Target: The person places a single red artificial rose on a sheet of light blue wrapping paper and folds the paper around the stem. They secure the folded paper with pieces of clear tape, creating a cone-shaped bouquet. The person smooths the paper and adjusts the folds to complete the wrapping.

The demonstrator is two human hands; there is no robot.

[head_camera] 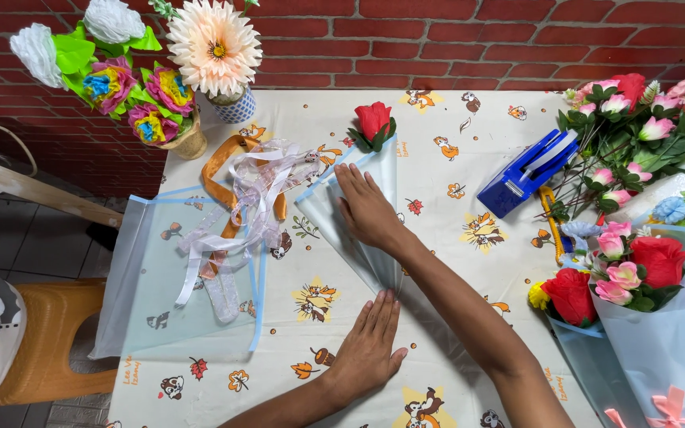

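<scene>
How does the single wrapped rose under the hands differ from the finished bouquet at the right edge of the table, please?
The single wrapped rose holds one red bloom; the finished bouquet holds red roses with pink buds. The rose's wrap lies flat, pressed by the right hand and left hand; no hand touches the bouquet. The bouquet has a pink bow; the rose's wrap shows none. Both have pale blue translucent wrapping.
</scene>
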